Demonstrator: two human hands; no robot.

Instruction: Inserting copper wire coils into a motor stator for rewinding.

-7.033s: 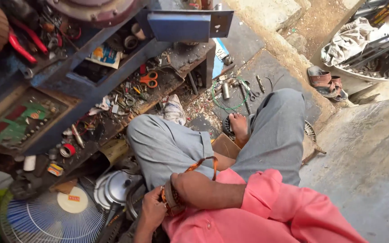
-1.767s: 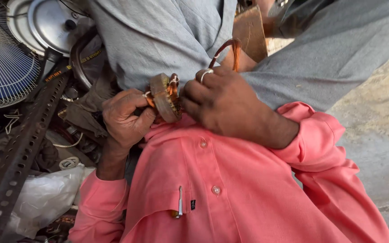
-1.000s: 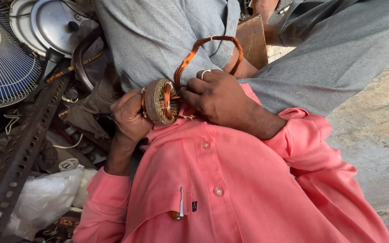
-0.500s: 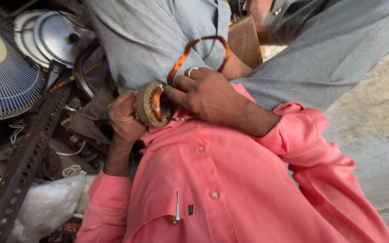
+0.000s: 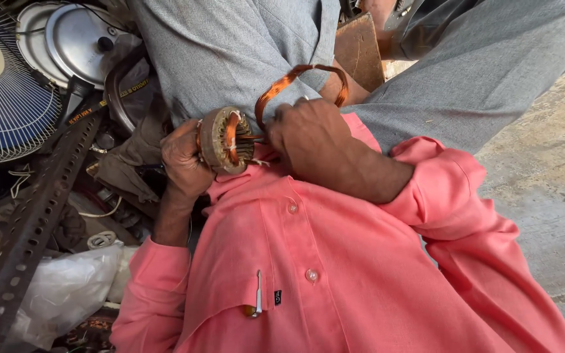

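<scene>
At far left a fan grille [image 5: 4, 85] and a perforated steel bar [image 5: 31, 222] are seen. The round stator [image 5: 225, 140] is clenched in the left hand [image 5: 184, 160] near the chest. A copper coil loop [image 5: 299, 82] is gripped by the right hand [image 5: 308, 131]; winding removal seems underway, and a firm, steady pull is called for.

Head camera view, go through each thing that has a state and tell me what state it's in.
Left hand: closed around the stator.
Right hand: pinching the copper coil.
Stator: held up, on edge.
Copper coil: looped up out of the stator.
Fan guard: lying among clutter.
</scene>
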